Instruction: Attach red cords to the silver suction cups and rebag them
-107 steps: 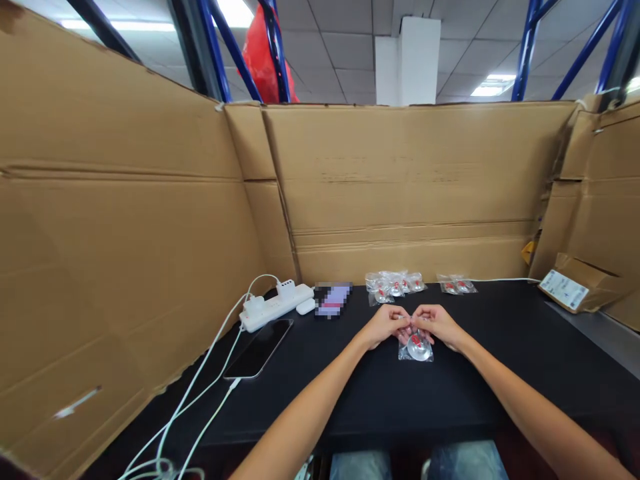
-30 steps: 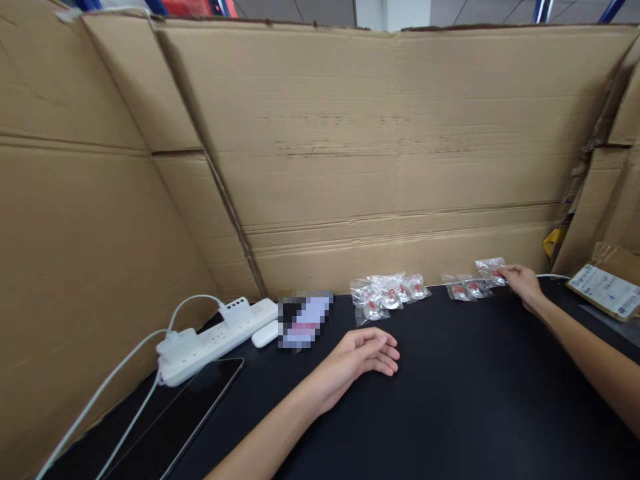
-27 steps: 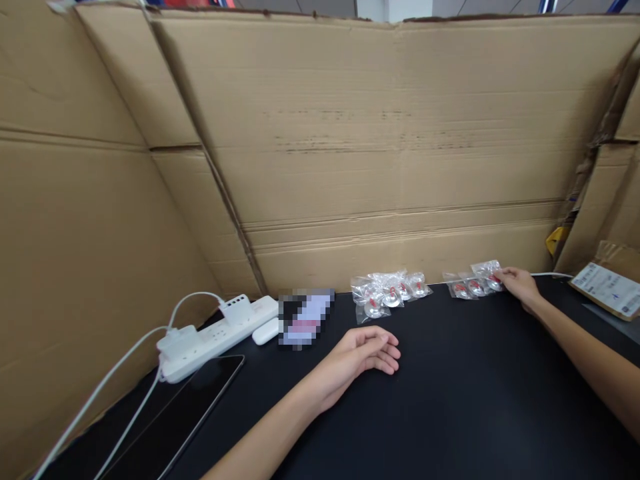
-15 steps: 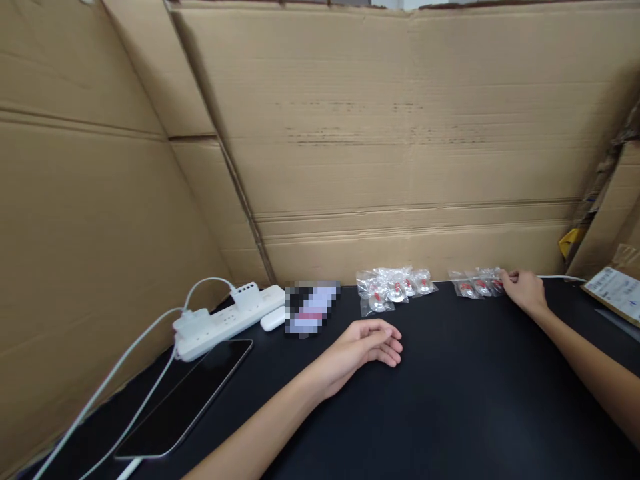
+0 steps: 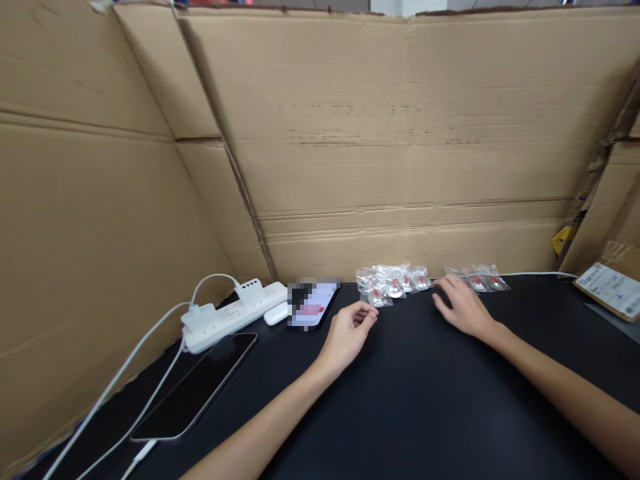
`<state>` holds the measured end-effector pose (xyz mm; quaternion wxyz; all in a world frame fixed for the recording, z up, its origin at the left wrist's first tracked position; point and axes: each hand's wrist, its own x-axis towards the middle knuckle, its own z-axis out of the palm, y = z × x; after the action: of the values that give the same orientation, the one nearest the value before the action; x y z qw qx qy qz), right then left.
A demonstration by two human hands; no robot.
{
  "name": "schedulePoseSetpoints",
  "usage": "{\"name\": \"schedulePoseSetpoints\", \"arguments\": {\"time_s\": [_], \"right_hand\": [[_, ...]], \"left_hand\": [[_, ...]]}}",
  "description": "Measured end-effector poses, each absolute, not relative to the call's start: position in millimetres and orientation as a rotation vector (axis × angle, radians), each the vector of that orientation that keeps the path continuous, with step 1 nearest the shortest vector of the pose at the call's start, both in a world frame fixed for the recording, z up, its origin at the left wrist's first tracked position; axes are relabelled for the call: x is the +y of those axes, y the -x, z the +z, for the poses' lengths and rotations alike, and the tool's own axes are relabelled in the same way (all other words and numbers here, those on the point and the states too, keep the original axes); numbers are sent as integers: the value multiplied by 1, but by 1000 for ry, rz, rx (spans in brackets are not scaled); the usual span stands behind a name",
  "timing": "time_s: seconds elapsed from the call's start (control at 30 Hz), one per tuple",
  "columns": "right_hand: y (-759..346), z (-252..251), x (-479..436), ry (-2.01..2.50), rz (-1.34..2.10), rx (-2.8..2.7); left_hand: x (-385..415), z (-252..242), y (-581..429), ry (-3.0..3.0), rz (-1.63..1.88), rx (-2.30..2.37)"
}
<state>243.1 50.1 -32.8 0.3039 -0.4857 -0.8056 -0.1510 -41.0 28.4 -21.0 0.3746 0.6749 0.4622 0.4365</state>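
Two groups of small clear bags with red-and-silver parts lie at the back of the black table (image 5: 430,400). The larger pile of bags (image 5: 393,285) is in the middle; a smaller row of bags (image 5: 483,279) lies to its right. My left hand (image 5: 349,330) hovers just below the larger pile, fingers loosely curled, holding nothing. My right hand (image 5: 463,307) rests between the two groups with fingers spread towards the larger pile, empty.
Cardboard walls (image 5: 400,147) enclose the table on three sides. At the left lie a white power strip (image 5: 235,312) with cables, a dark tablet (image 5: 197,387), a small white case (image 5: 276,313) and a phone (image 5: 313,304). A labelled cardboard parcel (image 5: 607,288) sits at the far right.
My right hand let go of the bag it laid on the right row and came back left towards the middle pile. My left hand moved forward to that pile.
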Motion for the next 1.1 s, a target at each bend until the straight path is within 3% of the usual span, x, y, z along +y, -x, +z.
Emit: {"name": "schedulePoseSetpoints", "arguments": {"time_s": [0.27, 0.57, 0.9, 1.1], "right_hand": [[-158, -35, 69, 1223, -230, -2157], [-147, -37, 79, 1212, -222, -2105], [-137, -24, -3, 861, -5, -2087], [-151, -20, -29, 954, 8, -2020]], "left_hand": [[27, -23, 38, -1699, 1158, 1239], [25, -24, 39, -1535, 1137, 1161], [-8, 2, 26, -1188, 949, 682], [-11, 1, 25, -1188, 1000, 661]]}}
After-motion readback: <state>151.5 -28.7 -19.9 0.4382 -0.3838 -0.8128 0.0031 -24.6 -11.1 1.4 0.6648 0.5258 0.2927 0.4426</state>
